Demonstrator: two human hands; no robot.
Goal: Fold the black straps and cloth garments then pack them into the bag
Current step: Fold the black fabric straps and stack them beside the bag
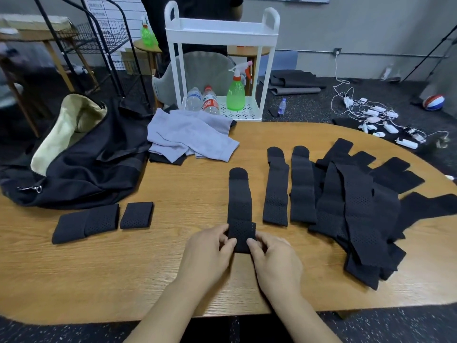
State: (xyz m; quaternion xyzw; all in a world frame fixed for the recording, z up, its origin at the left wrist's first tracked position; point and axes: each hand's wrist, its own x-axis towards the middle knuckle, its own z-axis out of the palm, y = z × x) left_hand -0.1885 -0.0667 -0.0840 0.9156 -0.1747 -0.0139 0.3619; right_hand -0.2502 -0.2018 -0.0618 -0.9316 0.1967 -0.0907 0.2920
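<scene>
Head view: a wooden table (173,268) carries the work. Near the middle of its near edge, one black strap (239,201) lies lengthwise, pointing toward the far edge, with its near end folded over. The left hand (207,253) and the right hand (274,261) each pinch that folded end from their own side, thumbs on top of the fabric; the fingers beneath are hidden.

Toward the left edge, two folded straps (103,221) lie side by side, just apart. Beyond them, at the far left corner, the black bag (94,164) rests open, showing a pale lining. A heap of grey cloth garments (190,137) sits at the far edge, touching the bag and lying on what appears to be a dark garment.

Right of the held strap, two straps (289,186) lie parallel. A loose pile of unfolded straps (358,209) spreads toward the right edge, overlapping.
</scene>
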